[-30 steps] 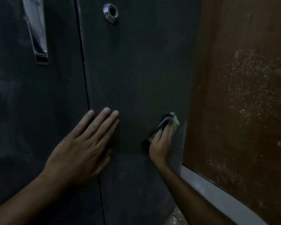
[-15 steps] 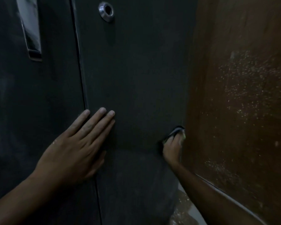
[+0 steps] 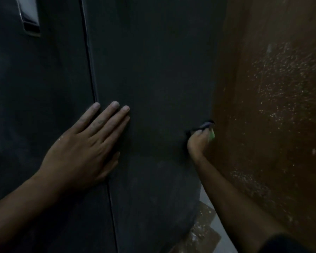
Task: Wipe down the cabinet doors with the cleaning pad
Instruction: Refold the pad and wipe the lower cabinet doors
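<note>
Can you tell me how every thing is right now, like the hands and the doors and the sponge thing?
left hand: flat, fingers straight, pressing on the seam between the doors.
right hand: fingers curled round the pad.
cleaning pad: gripped, pressed at the right door's edge.
right cabinet door: closed, dark, dull.
left cabinet door: closed, faintly smudged.
metal handle: untouched, on the left door.
brown panel: speckled with pale spots.

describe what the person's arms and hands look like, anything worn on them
Both forearms are bare, with no watch, ring or glove showing. The left hand has pale dusty smudges on its knuckles and fingers, and short nails. The right hand is dim and partly hidden. A dark sleeve edge shows at the right arm's upper end.
</note>
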A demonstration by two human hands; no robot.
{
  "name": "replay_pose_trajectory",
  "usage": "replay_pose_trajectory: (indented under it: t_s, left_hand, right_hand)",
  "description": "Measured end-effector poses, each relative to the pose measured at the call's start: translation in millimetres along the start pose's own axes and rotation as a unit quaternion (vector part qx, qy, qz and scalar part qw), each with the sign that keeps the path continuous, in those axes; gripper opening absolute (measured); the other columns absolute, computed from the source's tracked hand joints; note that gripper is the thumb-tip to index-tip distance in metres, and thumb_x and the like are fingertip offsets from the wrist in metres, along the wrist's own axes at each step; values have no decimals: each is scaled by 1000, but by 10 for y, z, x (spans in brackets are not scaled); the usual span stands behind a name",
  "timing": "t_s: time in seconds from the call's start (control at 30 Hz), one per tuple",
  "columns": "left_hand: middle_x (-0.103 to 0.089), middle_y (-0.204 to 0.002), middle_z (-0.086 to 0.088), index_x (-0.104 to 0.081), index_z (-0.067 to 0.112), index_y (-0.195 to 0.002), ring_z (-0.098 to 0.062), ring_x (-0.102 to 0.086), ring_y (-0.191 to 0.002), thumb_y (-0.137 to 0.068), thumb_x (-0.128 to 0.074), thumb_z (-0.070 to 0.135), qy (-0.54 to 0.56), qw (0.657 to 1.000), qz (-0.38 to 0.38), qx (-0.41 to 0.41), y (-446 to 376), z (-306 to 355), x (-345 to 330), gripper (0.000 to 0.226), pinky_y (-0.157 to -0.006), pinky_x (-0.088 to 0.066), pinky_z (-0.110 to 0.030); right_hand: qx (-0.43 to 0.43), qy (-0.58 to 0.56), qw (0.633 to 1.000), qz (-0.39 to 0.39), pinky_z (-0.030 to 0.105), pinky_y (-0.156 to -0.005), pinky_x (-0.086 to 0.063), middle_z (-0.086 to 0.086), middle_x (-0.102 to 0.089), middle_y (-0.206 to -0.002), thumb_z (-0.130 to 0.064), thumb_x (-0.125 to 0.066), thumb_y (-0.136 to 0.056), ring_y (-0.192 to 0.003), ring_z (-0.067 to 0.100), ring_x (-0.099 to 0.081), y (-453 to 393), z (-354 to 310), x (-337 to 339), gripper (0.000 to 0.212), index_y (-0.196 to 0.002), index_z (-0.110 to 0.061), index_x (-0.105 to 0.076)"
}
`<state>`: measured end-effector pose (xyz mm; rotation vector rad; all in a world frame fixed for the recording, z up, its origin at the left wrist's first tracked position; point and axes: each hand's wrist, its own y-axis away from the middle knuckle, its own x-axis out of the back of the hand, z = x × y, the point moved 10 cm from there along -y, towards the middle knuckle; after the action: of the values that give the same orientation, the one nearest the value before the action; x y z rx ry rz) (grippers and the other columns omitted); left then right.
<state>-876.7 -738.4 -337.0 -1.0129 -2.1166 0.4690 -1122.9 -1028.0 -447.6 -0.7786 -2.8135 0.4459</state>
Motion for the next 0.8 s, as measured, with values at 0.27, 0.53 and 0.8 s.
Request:
replay_pose_trajectory:
  t_s: [0.27, 0.53, 0.8]
  left_hand:
    - [-20, -172, -20, -31, -4, -160, -35, -16, -161, -96, -43, 44, 6, 1000, 8, 13, -11, -9, 45, 81, -129, -19, -58]
    - [-19, -171, -21, -29, -3, -160, -36, -15, -161, -97, -37, 46, 13, 1000, 16, 6, -12, -14, 20, 80, -130, -15, -58]
    - [-17, -172, -21, -27, -4, -161, -36, -13, -161, -99, -39, 44, 1, 1000, 19, -3, -2, -3, 6, 79, -129, -15, -59]
  right_hand:
    - [53, 45, 997, -41, 35, -126, -11, 22, -19, -166, -14, -35, -110, -155, 32, -21, 443, 511, -83, 53, -157, 5, -22]
    - [153, 16, 984, -95, 37, -129, -11, 12, -9, -170, -22, -31, -111, -158, 24, -9, 1036, 578, -285, 58, -162, -3, -10]
    - [53, -2, 999, 11, 37, -126, -14, 22, -25, -165, -12, -34, -110, -154, 32, -22, 537, 327, -184, 50, -156, 6, -27]
